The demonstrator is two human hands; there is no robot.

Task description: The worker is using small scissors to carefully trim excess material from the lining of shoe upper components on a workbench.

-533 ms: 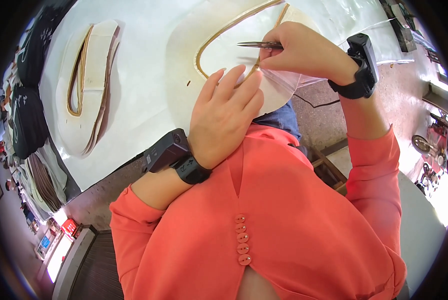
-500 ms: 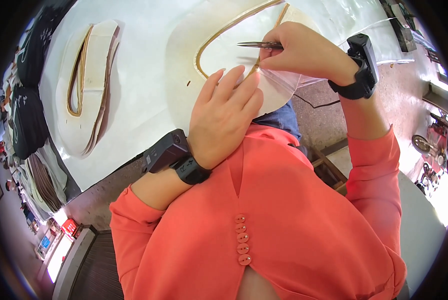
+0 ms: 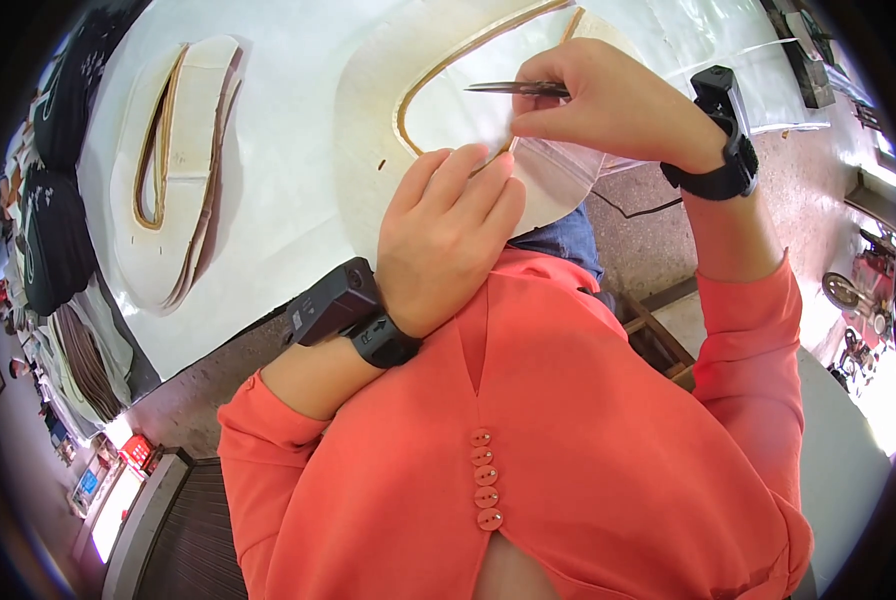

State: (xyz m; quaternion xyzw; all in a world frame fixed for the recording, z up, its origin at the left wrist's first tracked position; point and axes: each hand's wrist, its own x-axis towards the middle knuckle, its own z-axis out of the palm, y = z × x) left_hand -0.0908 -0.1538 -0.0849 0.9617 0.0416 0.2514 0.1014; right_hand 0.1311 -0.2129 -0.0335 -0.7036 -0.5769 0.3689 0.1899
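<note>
On the white table (image 3: 288, 150), your left hand (image 3: 446, 225) lies over the pale sheet (image 3: 366, 130), its grip unclear; your right hand (image 3: 608, 105) clasps a pointed tool (image 3: 498, 88). You seem to be working the brown edge (image 3: 401, 112); the next move likely needs steadiness.

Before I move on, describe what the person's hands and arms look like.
The left hand and right hand are bare of gloves. Coral sleeves stop short of the wrists. Each wrist wears a black strap carrying a dark, boxy device; the left strap bears small markings.
</note>
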